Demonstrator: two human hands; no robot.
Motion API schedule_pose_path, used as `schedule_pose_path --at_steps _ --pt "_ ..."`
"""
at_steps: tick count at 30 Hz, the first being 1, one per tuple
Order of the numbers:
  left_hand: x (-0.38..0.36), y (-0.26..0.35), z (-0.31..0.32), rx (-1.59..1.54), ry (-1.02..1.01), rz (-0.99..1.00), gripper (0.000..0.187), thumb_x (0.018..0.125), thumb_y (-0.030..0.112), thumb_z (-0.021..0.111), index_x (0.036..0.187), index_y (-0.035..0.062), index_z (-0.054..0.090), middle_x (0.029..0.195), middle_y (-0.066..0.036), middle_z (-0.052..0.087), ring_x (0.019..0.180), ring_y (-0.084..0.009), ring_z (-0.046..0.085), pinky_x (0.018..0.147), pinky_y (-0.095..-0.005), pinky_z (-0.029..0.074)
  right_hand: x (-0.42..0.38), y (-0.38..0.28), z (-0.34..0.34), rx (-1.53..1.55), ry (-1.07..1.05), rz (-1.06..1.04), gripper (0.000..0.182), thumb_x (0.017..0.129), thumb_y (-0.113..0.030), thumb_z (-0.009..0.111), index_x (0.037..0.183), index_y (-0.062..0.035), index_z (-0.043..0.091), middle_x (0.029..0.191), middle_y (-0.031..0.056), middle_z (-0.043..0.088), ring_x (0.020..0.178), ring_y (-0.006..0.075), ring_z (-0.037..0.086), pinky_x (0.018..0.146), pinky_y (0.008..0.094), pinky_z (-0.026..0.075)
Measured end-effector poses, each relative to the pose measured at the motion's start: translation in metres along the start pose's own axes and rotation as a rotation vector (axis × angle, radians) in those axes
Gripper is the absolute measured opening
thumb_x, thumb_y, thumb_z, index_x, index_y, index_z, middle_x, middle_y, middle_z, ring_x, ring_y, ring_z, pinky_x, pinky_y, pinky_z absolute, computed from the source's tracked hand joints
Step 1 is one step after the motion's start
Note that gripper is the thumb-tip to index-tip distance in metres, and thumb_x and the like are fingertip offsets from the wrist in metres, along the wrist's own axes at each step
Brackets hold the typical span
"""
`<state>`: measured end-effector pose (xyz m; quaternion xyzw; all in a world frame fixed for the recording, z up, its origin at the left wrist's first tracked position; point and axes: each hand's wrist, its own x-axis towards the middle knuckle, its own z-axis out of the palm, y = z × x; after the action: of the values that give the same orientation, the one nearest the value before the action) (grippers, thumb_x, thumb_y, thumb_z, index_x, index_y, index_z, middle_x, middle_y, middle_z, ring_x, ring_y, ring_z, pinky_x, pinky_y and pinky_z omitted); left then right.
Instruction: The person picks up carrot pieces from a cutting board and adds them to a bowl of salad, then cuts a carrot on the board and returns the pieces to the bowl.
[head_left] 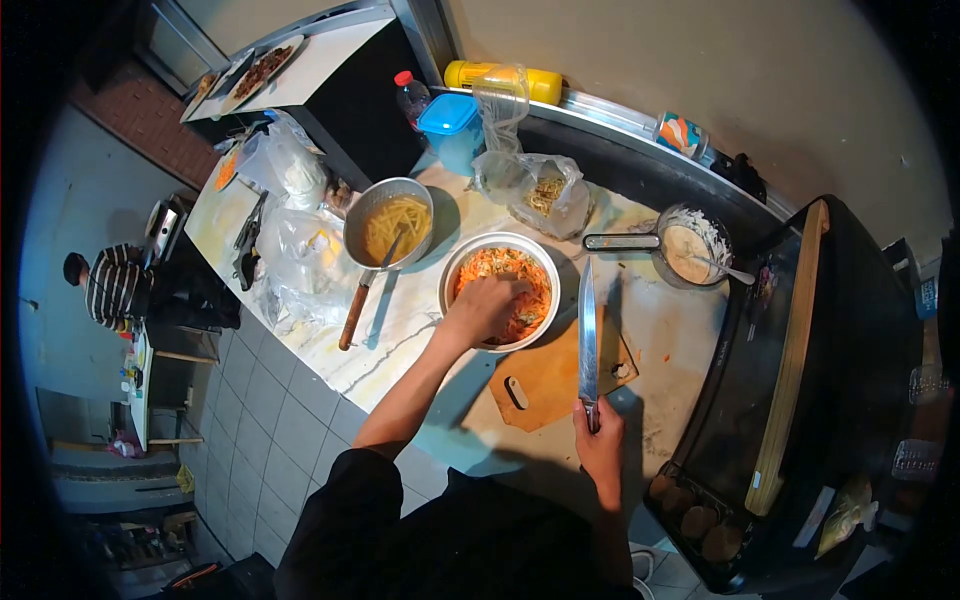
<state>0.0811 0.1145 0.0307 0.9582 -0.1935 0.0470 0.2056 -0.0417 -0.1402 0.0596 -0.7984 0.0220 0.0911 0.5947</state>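
My left hand [487, 308] is down in a white bowl [447, 268], its fingers curled into shredded carrot [530, 322] mixed with paler bits. The fingertips are partly hidden, but they look closed on some of the carrot. In my right hand [600, 440] is the handle of a large kitchen knife [588, 335], its blade pointing up and away from me. Under the knife, beside the bowl, lies a wooden cutting board [550, 385] with a slot handle. A pot [357, 238] of pale strips in liquid stands left of the bowl, a spoon in it.
Right of the bowl is a pan [663, 262] with creamy sauce and a spoon. Plastic bags [300, 250] cover the left side. Behind are a herb bag [555, 195] and a blue-lidded container [450, 120]. A black appliance [850, 380] borders the right. A person [125, 285] stands far left.
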Motion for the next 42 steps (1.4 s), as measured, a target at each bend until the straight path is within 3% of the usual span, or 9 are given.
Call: schedule_pose_path --at_steps 2,6,14,20,24,26,30,35,42 --pt "0.004 0.013 -0.026 -0.024 -0.053 -0.097 0.026 0.079 0.007 0.064 0.105 0.009 0.065 0.083 -0.019 0.066 0.082 -0.0357 0.065 0.07 -0.0445 0.051 0.001 0.013 0.0 -0.039 -0.004 -0.025 0.027 0.092 -0.019 0.062 0.078 0.0005 0.051 0.053 0.0081 0.041 0.048 0.0128 0.036 0.046 0.0339 0.031" --pt "0.002 0.011 -0.044 -0.218 -0.018 -0.147 0.027 0.085 0.005 0.059 0.112 0.0052 0.064 0.096 -0.02 0.067 0.089 -0.037 0.064 0.077 -0.0427 0.05 0.004 0.018 -0.001 -0.055 -0.026 -0.012 0.025 0.092 -0.019 0.062 0.08 0.0005 0.052 0.054 0.0065 0.039 0.049 0.0106 0.034 0.046 0.0327 0.03" --pt "0.002 0.011 -0.053 -0.403 -0.014 -0.278 0.035 0.078 -0.009 0.06 0.11 0.0023 0.064 0.101 -0.016 0.068 0.092 -0.028 0.067 0.078 -0.0379 0.053 0.008 0.02 -0.003 -0.078 -0.012 -0.011 0.027 0.092 -0.019 0.063 0.078 0.0006 0.05 0.054 0.0087 0.04 0.049 0.0124 0.035 0.046 0.0341 0.031" --pt "0.0 0.0 -0.05 -0.464 0.068 -0.143 0.037 0.076 -0.016 0.059 0.11 -0.0024 0.062 0.109 -0.017 0.065 0.093 -0.0294 0.067 0.079 -0.0339 0.055 0.006 0.018 -0.004 -0.081 0.003 -0.006 0.027 0.091 -0.018 0.063 0.078 0.0007 0.05 0.053 0.0094 0.04 0.048 0.0131 0.035 0.046 0.0344 0.031" --pt "-0.001 0.01 -0.06 -0.499 0.012 -0.23 0.037 0.075 -0.017 0.058 0.109 -0.003 0.061 0.111 -0.016 0.063 0.094 -0.0284 0.066 0.08 -0.0333 0.055 0.006 0.016 -0.005 -0.074 -0.006 -0.009 0.026 0.091 -0.018 0.063 0.077 0.0009 0.051 0.053 0.0095 0.04 0.048 0.0122 0.035 0.046 0.0341 0.031" --pt "-0.003 0.009 -0.058 -0.517 0.02 -0.267 0.037 0.077 -0.012 0.062 0.111 0.0002 0.063 0.11 -0.013 0.065 0.098 -0.0232 0.067 0.086 -0.034 0.054 0.006 0.016 -0.004 -0.064 -0.001 -0.006 0.026 0.091 -0.018 0.063 0.077 0.001 0.051 0.053 0.0094 0.04 0.048 0.012 0.035 0.046 0.0341 0.031" --pt "-0.007 0.009 -0.062 -0.493 0.021 -0.28 0.034 0.077 -0.007 0.066 0.11 0.0004 0.064 0.106 -0.013 0.065 0.095 -0.0232 0.068 0.083 -0.035 0.054 0.005 0.016 -0.005 -0.078 0.001 -0.014 0.025 0.091 -0.018 0.063 0.078 0.0011 0.052 0.052 0.0093 0.04 0.048 0.0117 0.035 0.046 0.0341 0.03" --pt "-0.014 0.012 -0.061 -0.227 -0.049 -0.324 0.033 0.072 0.007 0.076 0.103 0.0025 0.067 0.101 -0.015 0.065 0.089 -0.0302 0.066 0.078 -0.0386 0.052 0.004 0.016 -0.003 -0.08 0.01 -0.026 0.025 0.092 -0.019 0.063 0.08 0.0008 0.053 0.052 0.0094 0.04 0.048 0.0119 0.035 0.046 0.0342 0.03" --pt "-0.025 0.009 -0.054 -0.132 0.043 -0.37 0.038 0.067 0.014 0.079 0.102 0.0046 0.068 0.102 -0.015 0.065 0.092 -0.0331 0.064 0.082 -0.0409 0.051 0.003 0.017 0.0 -0.077 0.003 -0.012 0.027 0.092 -0.019 0.063 0.078 0.0006 0.051 0.052 0.0094 0.041 0.047 0.0121 0.035 0.045 0.0346 0.031"
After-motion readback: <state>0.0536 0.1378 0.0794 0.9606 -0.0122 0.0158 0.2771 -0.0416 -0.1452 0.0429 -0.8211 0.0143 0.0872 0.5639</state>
